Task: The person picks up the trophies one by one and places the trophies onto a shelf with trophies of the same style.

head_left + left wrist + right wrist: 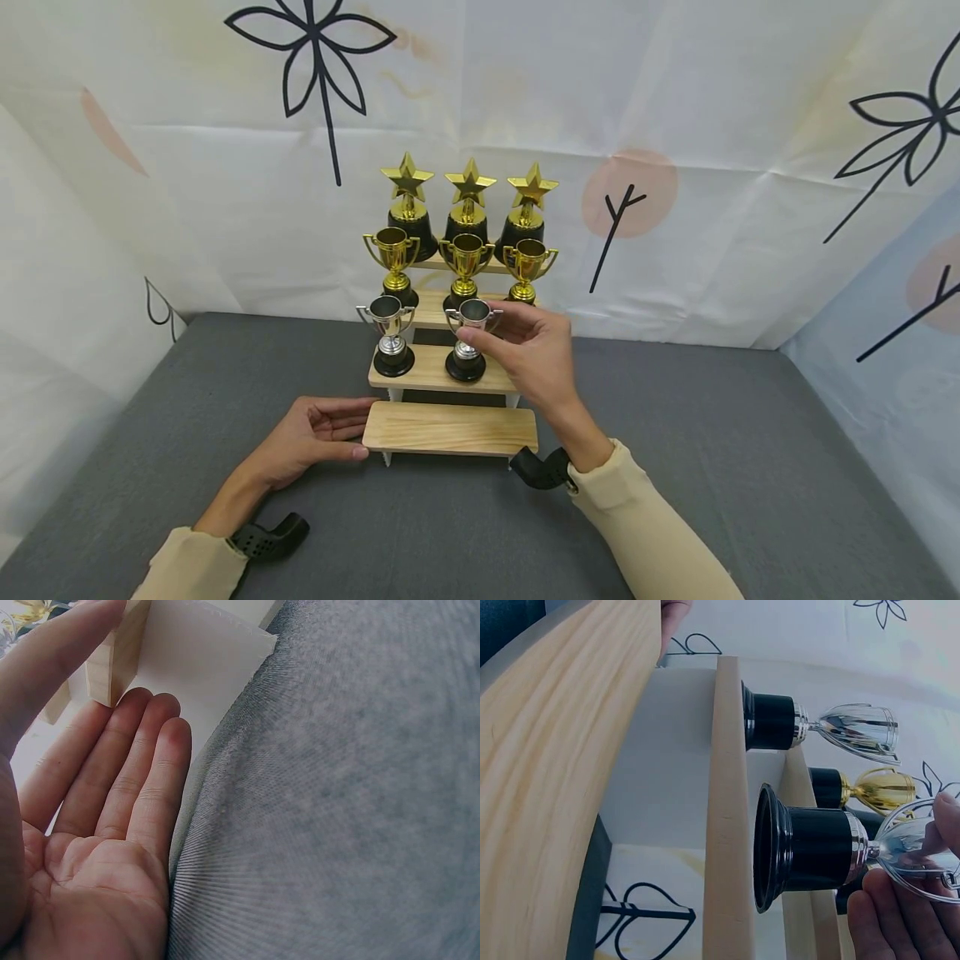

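Observation:
A wooden tiered display stand [450,428] bears small trophies. With thumb and fingers, my right hand [536,350] pinches the bowl of a silver trophy cup [467,354], upright over the second step from the bottom. In the right wrist view the black base of this silver trophy cup [810,840] is close to the step edge; whether it touches the wood I cannot tell. Another silver trophy cup [392,342] stands at that step's left end. Fingers of my left hand [307,442] are extended, palm facing the stand, against the left end of the lowest step.
Three gold trophy cups [465,258] stand on the step above, and three gold star trophies [468,208] on the top one. The stand rests on a grey tabletop [712,467] near a patterned white cloth backdrop [525,83]. White side supports [202,667] hold the steps.

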The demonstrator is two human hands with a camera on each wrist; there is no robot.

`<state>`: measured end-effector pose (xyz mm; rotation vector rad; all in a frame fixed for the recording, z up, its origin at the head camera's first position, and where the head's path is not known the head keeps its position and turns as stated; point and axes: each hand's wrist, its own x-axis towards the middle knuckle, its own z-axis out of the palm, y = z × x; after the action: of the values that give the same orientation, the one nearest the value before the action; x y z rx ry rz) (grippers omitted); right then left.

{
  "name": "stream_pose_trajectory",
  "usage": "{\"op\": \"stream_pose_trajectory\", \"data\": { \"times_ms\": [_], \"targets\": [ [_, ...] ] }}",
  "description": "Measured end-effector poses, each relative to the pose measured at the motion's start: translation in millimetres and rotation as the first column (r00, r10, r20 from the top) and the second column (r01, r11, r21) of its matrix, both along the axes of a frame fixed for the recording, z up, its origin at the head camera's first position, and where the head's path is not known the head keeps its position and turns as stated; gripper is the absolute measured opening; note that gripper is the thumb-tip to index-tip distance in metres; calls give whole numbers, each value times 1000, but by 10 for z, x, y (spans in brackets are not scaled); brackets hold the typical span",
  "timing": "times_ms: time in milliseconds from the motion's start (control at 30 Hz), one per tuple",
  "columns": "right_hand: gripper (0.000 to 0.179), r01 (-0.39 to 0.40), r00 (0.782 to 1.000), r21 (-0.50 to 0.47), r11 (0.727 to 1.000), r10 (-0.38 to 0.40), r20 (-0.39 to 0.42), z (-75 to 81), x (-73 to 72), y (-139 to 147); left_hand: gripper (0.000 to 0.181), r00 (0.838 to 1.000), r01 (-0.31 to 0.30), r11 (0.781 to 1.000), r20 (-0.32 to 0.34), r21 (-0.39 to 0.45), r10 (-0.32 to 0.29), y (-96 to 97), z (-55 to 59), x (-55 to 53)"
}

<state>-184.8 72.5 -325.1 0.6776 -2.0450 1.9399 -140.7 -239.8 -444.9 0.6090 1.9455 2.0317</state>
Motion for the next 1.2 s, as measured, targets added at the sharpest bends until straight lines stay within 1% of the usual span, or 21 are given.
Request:
{"op": "stream_pose_trajectory", "data": {
  "times_ms": [267, 467, 767, 1033, 1200],
  "targets": [
    [35, 21, 1000, 28, 999, -21, 21, -42, -1, -30, 70, 1000, -2, 1000, 5, 0, 2, 3, 4, 0],
    [34, 19, 1000, 29, 999, -20, 13, -50, -2, -46, 71, 1000, 1, 1000, 12, 8, -1, 3, 6, -2],
    [35, 11, 1000, 26, 1000, -11, 21, -46, 4, -52, 70, 1000, 7, 1000, -3, 12, -7, 1, 3, -1],
    [37, 27, 1000, 48, 999, -28, 9, -56, 0, -58, 70, 1000, 7, 1000, -3, 13, -7, 3, 9, 4],
    [38, 22, 1000, 48, 999, -23, 12, -53, 4, -61, 70, 1000, 5, 1000, 1, 14, -5, 4, 6, 4]
  ]
}}
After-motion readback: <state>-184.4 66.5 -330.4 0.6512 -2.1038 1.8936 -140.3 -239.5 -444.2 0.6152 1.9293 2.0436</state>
